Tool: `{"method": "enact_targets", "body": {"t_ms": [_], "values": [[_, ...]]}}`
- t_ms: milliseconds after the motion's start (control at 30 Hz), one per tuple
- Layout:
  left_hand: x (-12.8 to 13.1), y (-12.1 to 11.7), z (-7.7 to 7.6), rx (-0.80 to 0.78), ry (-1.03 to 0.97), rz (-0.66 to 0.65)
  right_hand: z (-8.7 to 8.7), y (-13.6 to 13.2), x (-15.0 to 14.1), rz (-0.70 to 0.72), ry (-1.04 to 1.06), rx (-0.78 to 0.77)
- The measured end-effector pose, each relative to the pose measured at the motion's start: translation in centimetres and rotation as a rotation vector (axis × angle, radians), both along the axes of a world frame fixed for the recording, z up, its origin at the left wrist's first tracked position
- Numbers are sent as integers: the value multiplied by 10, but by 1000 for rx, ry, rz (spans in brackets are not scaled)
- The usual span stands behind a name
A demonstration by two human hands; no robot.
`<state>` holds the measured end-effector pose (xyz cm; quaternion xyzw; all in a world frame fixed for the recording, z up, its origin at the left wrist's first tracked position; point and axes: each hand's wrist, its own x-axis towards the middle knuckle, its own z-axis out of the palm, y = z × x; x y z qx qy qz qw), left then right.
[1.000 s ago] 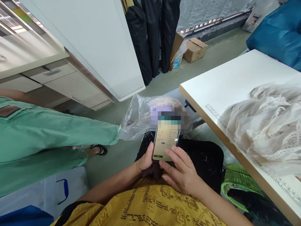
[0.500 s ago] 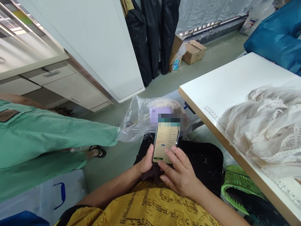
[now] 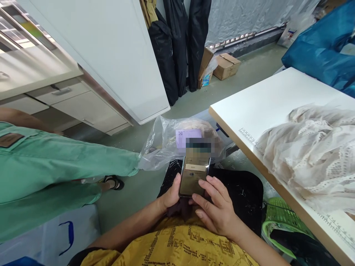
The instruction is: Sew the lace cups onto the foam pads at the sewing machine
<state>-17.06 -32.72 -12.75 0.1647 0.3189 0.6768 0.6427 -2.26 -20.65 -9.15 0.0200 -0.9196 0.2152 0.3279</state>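
Observation:
A smartphone is held upright over my lap, its screen dimmed with a pale box across the middle and its top part blurred out. My left hand grips the phone along its left side, the thumb on the edge and the other fingers hidden behind it. Over the lower right of the screen hovers my right hand, fingers spread; whether a fingertip touches the glass I cannot tell. Just beyond the phone lies a clear plastic bag with pale fabric and a purple label with a QR code.
On the right, a white table carries a heap of cream lace fabric. A green basket stands beneath it. A person in green trousers stands at the left. Cardboard boxes and a white cabinet lie ahead.
The phone screen went from a bright text page to a dimmed one with a pale box. My right index finger has shifted slightly right, away from the screen's lower edge.

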Motion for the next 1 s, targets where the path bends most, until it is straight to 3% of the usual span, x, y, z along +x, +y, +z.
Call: {"method": "enact_targets", "body": {"t_ms": [467, 1000], "values": [[-1, 2, -11, -17, 2, -34, -9, 12, 6, -68, -9, -78], [-4, 2, -10, 14, -15, -30, -6, 12, 1, -78, 24, -94]]}}
